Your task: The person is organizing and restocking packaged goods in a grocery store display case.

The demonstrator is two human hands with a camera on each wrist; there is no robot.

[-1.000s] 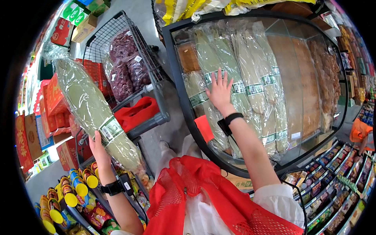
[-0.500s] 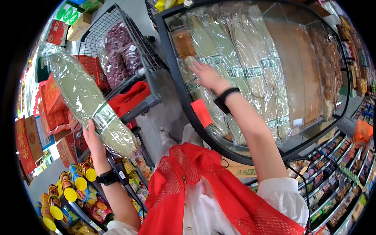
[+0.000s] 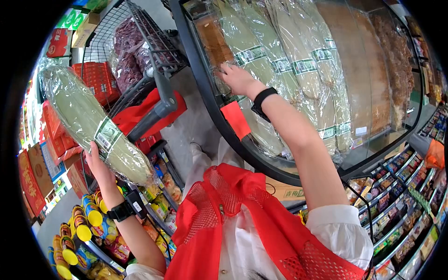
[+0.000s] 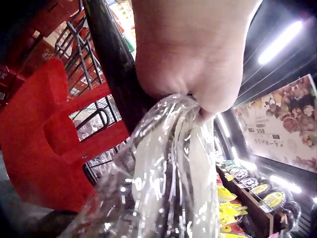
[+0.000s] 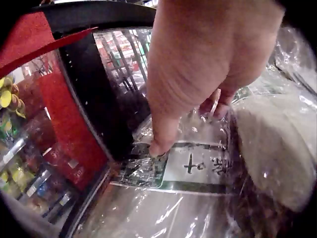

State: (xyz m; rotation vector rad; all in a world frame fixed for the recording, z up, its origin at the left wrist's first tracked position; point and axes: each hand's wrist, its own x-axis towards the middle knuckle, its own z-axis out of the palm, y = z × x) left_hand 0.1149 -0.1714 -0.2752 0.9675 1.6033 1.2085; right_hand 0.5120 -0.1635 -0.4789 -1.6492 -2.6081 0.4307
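Observation:
My left hand (image 3: 103, 173) grips the lower part of a long, clear-wrapped, pale green package (image 3: 77, 105), held slanting beside the cart. In the left wrist view, the crinkled wrap (image 4: 173, 168) runs from under the left hand (image 4: 193, 59). Over the left end of a black-framed bin, my right hand (image 3: 240, 80) reaches down with bent fingers. The right wrist view has that hand (image 5: 208, 54) gripping a wrapped package (image 5: 143, 210), its thumb on the green-and-white label and its other fingers partly hidden. Similar packages (image 3: 245, 39) lie alongside.
A shopping cart (image 3: 161, 93) holding bags of dark red goods (image 3: 128, 53) stands left of the bin's black rim (image 3: 205, 88). A red card (image 3: 235, 120) is on the rim. Snack shelves (image 3: 401, 205) and yellow-lidded cans (image 3: 84, 232) line the lower sides.
My right hand has moved left from the middle packages to the bin's left end, and its spread fingers have bent down. The left hand still holds its package, now slightly lower and farther left.

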